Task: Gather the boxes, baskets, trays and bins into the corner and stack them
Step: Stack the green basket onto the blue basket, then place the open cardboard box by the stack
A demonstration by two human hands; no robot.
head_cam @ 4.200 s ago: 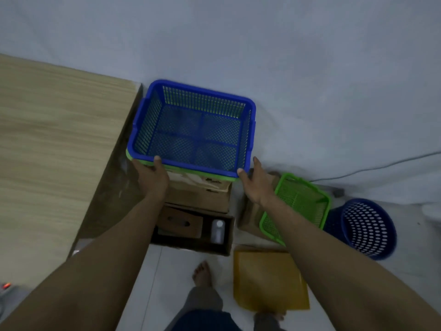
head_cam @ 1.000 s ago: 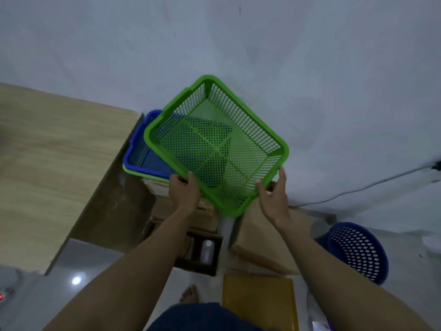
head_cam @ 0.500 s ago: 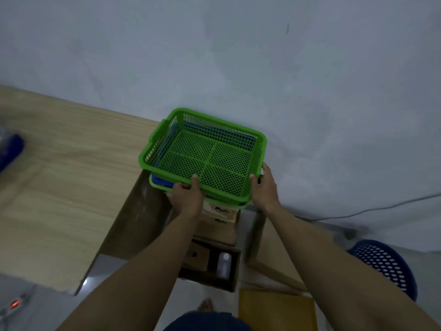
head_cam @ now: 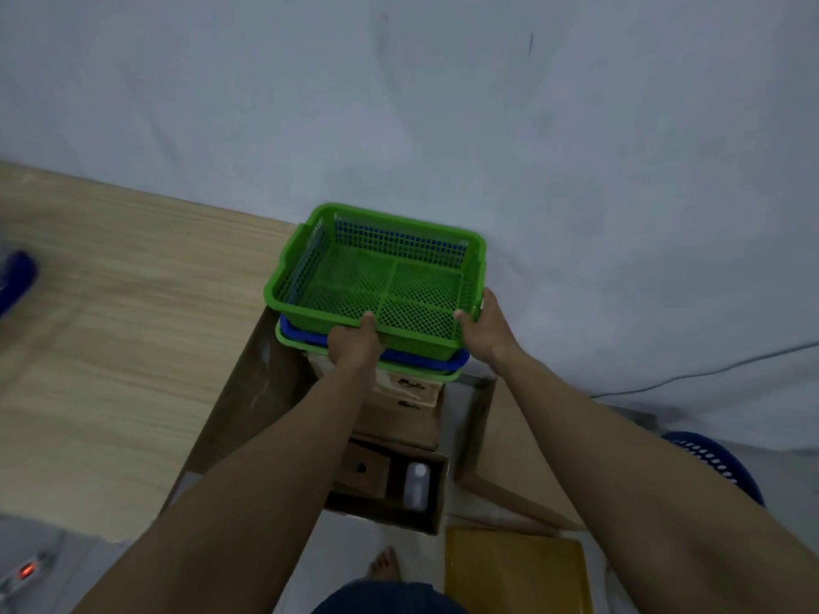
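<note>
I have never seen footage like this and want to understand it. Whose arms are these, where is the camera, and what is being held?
There is no machine here. These are a person's two bare arms, filmed by one wide-angle camera worn on their head, looking forward and down. The left hand and right hand grip the near rim of a green basket. It is set into a blue basket, with a second green basket beneath. That pile rests on cardboard boxes beside a wooden table, against the wall. On the floor are an open box holding a white bottle, a round blue bin and a flat yellow item.
</note>
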